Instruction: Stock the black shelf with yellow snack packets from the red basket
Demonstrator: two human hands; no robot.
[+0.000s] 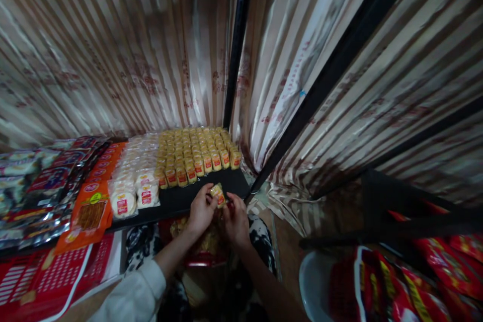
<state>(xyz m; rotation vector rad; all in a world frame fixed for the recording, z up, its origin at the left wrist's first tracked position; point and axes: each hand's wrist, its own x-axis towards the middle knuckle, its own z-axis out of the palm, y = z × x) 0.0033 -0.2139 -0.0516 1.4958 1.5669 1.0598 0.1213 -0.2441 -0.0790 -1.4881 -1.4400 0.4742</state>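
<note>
**Small yellow snack packet (218, 195) pinched at lower centre**

My left hand (200, 211) grips the clear-wrapped, red-labelled packet between thumb and fingers. My right hand (237, 221) is half curled just beside it; I cannot tell whether its fingertips touch. Behind, at centre, the yellow packet rows (198, 151) stand on the black shelf (234, 181). The wrapper looks slick, so a loose pinch could drop the packet into the red container (206, 263) below. A careless knuckle might topple the front row.
</note>
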